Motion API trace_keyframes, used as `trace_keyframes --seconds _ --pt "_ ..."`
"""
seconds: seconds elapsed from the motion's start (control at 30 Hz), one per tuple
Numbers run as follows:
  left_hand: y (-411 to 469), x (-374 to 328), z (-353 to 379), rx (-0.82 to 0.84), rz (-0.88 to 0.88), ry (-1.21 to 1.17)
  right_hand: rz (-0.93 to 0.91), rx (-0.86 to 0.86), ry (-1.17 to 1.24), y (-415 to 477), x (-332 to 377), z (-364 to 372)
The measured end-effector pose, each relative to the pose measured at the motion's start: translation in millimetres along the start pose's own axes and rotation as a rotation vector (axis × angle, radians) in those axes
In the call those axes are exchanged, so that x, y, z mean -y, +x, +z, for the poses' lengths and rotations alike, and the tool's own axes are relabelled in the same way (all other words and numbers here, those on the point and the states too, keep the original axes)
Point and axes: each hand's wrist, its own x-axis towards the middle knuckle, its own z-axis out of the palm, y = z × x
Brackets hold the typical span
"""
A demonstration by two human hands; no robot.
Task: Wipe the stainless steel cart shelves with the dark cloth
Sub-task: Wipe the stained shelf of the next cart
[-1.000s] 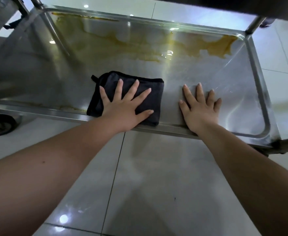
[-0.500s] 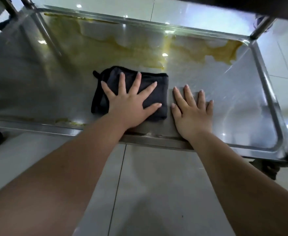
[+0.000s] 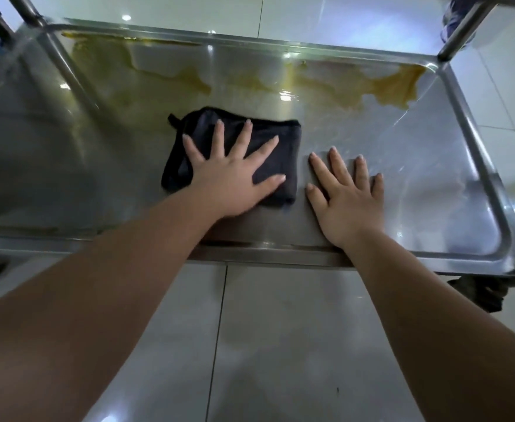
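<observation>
Stained shelf (image 3: pixel 417 178), folded dark cloth (image 3: pixel 289 147) (flat)

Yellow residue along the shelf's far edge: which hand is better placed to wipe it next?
Probably left. The left hand lies flat on the dark cloth, which sits just short of the yellow residue; the right hand rests bare on the steel shelf.

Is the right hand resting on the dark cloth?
No, the right hand lies flat on the bare shelf beside the dark cloth, which only the left hand presses.
</observation>
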Motion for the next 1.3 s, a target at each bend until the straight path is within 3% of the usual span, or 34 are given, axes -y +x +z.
trace_keyframes --seconds 0.13,0.3,0.4,0.47,0.63,0.77,1.07,1.3 --pt "-80 30 18 -0.037 -0.015 0.070 -0.005 0.006 0.008 1 0 -2" --pt "-91 41 17 -0.009 -0.085 0.032 0.052 0.010 0.094 -2 22 -12" --pt "-92 45 19 -0.028 -0.053 0.013 -0.107 -0.100 0.392 11 74 -19" --pt "-95 59 17 -0.007 -0.065 -0.020 -0.208 -0.079 0.464 20 104 -17" --pt "-95 94 12 0.015 -0.136 -0.032 -0.201 -0.074 0.166 21 115 4" --pt "-60 114 5 0.013 -0.173 -0.027 -0.202 -0.081 0.065 19 119 6" --pt "43 129 -28 0.043 -0.140 -0.020 -0.173 -0.081 0.069 20 122 6" --pt "-29 133 -10 0.057 -0.049 -0.010 -0.181 -0.073 0.079 24 115 5"
